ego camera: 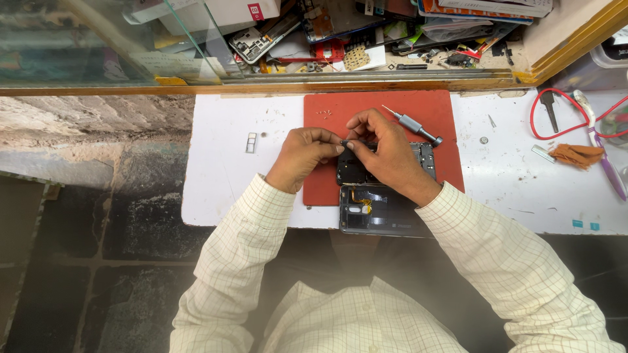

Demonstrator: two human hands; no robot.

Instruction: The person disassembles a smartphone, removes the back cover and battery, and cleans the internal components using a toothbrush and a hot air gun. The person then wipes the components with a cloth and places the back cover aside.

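Note:
My left hand (pixel 303 155) and my right hand (pixel 383 149) meet over a red work mat (pixel 392 108) and pinch a small dark part (pixel 345 142) between their fingertips. Under my right hand lies an opened phone body (pixel 426 157) with its insides showing. Its dark back cover (pixel 373 210) lies just below, at the near edge of the white table (pixel 222 189). A grey precision screwdriver (pixel 412 124) rests on the mat beside my right hand. Tiny screws (pixel 324 113) sit at the mat's upper left.
A small SIM tray (pixel 251 142) lies left of the mat. At the right are a red cable (pixel 556 117), a purple toothbrush (pixel 605 163) and a brown cloth (pixel 575 155). Behind the wooden ledge (pixel 261 88) lies a clutter of phone parts (pixel 340 33).

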